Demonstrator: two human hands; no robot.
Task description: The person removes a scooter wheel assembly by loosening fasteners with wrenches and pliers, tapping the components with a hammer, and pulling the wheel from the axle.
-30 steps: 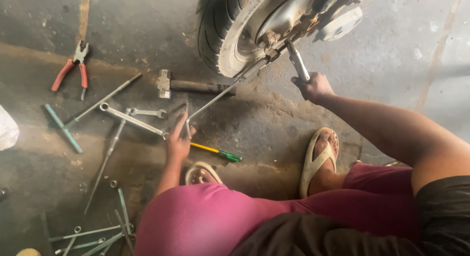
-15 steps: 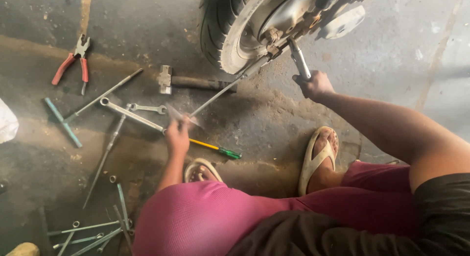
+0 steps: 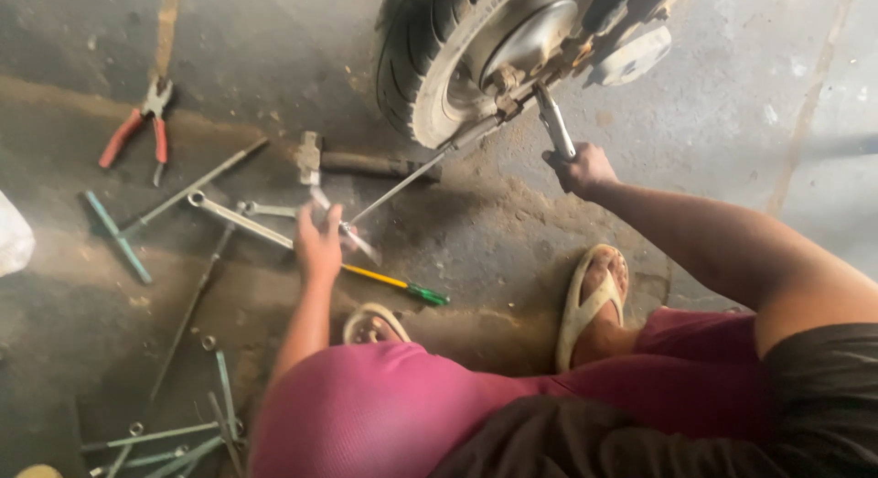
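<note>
My right hand (image 3: 581, 170) is shut on a metal wrench (image 3: 553, 121) whose head sits at the axle of a small scooter wheel (image 3: 407, 85), next to the silver hub (image 3: 521, 39). Over the tools on the concrete floor, my left hand (image 3: 317, 245) is raised a little and grips a short, motion-blurred spanner (image 3: 358, 243). A long ring spanner (image 3: 242, 219) lies just left of that hand, and a yellow and green screwdriver (image 3: 393, 283) just right of it. A thin long rod (image 3: 402, 185) runs from the wheel towards my left hand.
A hammer (image 3: 366, 162) lies below the tyre. Red-handled pliers (image 3: 137, 130) and a teal T-handle tool (image 3: 114, 236) lie at the left. Several more long tools (image 3: 183, 432) are scattered at bottom left. My sandalled feet (image 3: 590, 300) rest on the floor between my pink-clad knees.
My left hand has come up off the tools with the short spanner in its fingers. My right hand stays on the wrench at the axle.
</note>
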